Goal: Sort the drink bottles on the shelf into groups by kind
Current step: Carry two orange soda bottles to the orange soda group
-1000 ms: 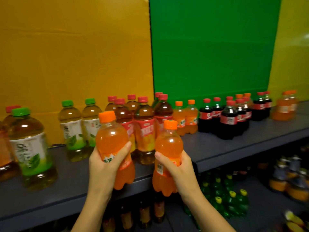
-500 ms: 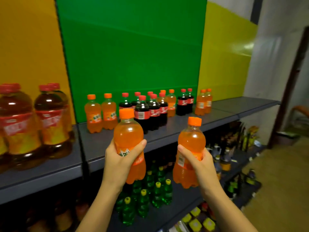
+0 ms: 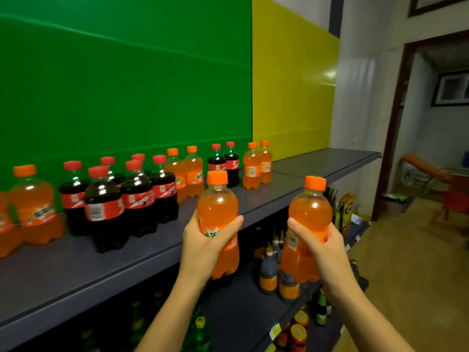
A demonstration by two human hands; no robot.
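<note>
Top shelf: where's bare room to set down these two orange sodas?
The gray shelf is bare right of the far orange pair, below the yellow panel. A bare strip runs along its front edge. Crowded: the cola cluster and orange bottles at left.

A green panel [image 3: 127, 85] backed the left; a yellow panel [image 3: 291, 97], glare-struck, stood right of it; further right came a grey wall [image 3: 363, 97] and a doorway [image 3: 431, 135]; through it showed a window [image 3: 454, 90], an orange chair [image 3: 426, 171], a basket [image 3: 392, 205] on tan floor [image 3: 406, 262].
</note>
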